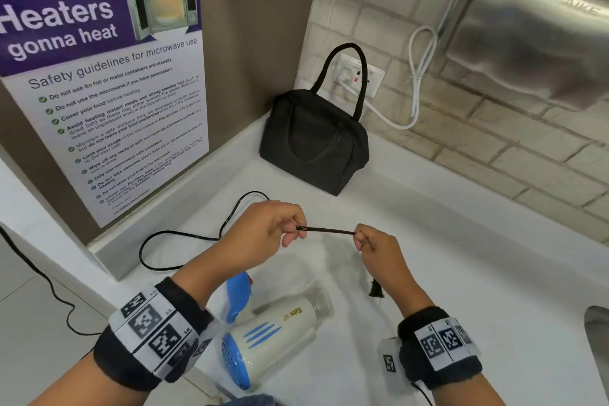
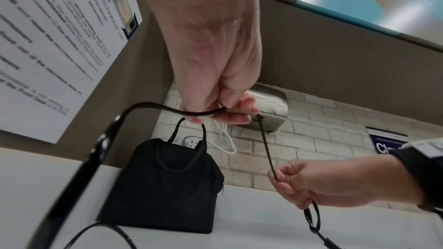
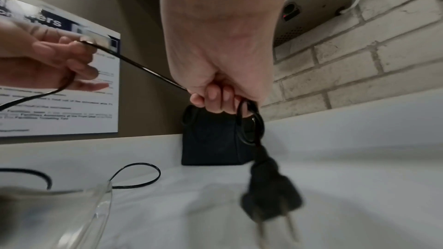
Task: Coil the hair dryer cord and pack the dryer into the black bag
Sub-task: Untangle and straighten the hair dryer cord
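Note:
A cream and blue hair dryer (image 1: 273, 333) lies on the white counter (image 1: 445, 257) near me. Its black cord (image 1: 326, 230) runs taut between my two hands above the counter. My left hand (image 1: 290, 227) pinches the cord (image 2: 203, 114), and the slack loops away to the left (image 1: 171, 241). My right hand (image 1: 369, 241) grips the cord (image 3: 153, 72) near its end, with a small loop and the two-pin plug (image 3: 271, 192) hanging below the fist. The black bag (image 1: 316, 142) stands upright in the back corner, one handle raised; its top is not visible.
A microwave safety poster (image 1: 99, 76) leans on the left wall. A white socket with a white cable (image 1: 415, 76) sits behind the bag on the brick wall. A steel hand dryer (image 1: 534, 26) hangs at upper right. A sink edge (image 1: 596, 333) shows at right.

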A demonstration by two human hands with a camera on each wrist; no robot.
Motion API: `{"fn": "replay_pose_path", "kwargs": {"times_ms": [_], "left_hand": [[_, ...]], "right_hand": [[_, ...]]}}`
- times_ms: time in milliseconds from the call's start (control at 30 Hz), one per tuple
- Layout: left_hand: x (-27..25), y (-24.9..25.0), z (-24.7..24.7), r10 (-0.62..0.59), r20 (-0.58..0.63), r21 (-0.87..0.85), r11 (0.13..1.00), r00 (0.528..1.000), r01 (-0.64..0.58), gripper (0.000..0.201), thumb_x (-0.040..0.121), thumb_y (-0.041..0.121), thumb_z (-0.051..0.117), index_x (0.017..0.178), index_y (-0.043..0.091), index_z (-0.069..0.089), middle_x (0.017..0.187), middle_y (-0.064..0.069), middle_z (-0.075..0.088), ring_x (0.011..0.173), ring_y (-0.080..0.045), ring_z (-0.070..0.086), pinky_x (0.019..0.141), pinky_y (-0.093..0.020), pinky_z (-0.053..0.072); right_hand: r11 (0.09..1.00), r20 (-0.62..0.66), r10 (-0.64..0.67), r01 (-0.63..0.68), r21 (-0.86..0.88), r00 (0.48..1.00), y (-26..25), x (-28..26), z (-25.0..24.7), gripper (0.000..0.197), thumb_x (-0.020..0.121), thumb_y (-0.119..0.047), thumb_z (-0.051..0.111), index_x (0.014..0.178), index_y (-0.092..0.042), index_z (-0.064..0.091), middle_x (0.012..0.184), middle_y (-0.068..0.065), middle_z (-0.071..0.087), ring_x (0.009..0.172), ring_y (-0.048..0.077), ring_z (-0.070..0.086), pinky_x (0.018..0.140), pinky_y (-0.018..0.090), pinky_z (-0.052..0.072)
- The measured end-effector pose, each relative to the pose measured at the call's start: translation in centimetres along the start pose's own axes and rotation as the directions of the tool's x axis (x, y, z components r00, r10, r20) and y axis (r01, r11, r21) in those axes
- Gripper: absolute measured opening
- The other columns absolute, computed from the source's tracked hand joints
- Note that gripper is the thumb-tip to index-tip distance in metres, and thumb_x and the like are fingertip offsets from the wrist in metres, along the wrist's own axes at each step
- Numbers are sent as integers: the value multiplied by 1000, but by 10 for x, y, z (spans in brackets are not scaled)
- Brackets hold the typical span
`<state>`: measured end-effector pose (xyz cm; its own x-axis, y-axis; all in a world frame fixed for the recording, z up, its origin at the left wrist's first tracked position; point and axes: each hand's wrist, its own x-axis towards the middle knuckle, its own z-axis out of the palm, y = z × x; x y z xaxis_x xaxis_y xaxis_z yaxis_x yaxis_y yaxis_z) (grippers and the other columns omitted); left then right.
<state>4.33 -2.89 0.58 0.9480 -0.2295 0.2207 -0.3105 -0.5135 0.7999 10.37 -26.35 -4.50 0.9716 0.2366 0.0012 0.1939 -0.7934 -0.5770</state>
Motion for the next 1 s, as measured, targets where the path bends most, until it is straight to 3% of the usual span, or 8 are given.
{"fn": "replay_pose_path", "kwargs": {"times_ms": [200,300,400,500,633,800,900,1000], "left_hand": [[-2,-12,-6,-121,-16,-16,992,992,121,49,81,-16,36,74,25,61,60,6,56,77,-7,60,75,-5,44],[-2,-21,-4,-177,-9,59,982,984,177,35,92,-5,39,85,21,61,65,10,58,74,-3,59,74,-6,41],[0,-26,1,-239,33,246,943,971,223,37,91,-5,41,108,22,59,85,7,62,88,-11,60,83,-19,46],[6,-17,10,-243,38,388,898,969,210,36,94,3,42,124,20,52,105,2,63,101,-17,58,96,-28,42],[13,2,28,-169,76,367,921,983,130,28,99,28,39,120,16,53,108,-4,63,97,-21,60,91,-32,43],[30,14,23,-300,89,218,936,950,276,21,95,16,46,108,9,61,85,-5,56,80,-19,55,70,-24,41],[30,9,16,-326,10,147,936,945,321,24,96,15,43,102,7,64,86,-12,63,76,-21,56,71,-28,46],[23,-2,12,-312,-88,116,940,946,321,27,98,17,42,96,9,67,83,-11,68,77,-22,62,78,-32,51]], "right_hand": [[998,5,52,-52,-26,999,10,3,7,40,77,12,35,58,-23,40,56,-8,42,50,7,35,47,14,28],[996,-17,77,-77,-50,997,11,4,6,40,82,7,39,58,-25,43,57,-9,46,51,8,40,49,16,30],[993,-37,85,-87,-81,996,5,2,0,32,91,-4,40,66,-21,52,59,-8,50,53,11,44,49,19,32],[992,-36,59,-62,-109,998,-10,0,-7,32,98,-21,40,71,-20,57,58,-10,49,52,7,45,50,20,30],[997,22,-18,20,-71,1000,-38,-6,-17,33,98,-25,41,73,-21,63,54,-12,47,50,4,43,50,16,29],[948,267,-33,-55,315,963,-53,-15,-31,28,96,-30,49,81,-20,70,51,-12,56,51,2,49,59,17,42],[820,323,-81,-121,560,943,-48,-20,-42,17,94,-24,54,100,-16,68,68,0,64,65,13,58,67,23,48],[653,339,-116,-185,734,934,-42,-24,-46,23,90,-13,57,113,-12,60,82,7,67,82,18,63,75,29,53]]}}
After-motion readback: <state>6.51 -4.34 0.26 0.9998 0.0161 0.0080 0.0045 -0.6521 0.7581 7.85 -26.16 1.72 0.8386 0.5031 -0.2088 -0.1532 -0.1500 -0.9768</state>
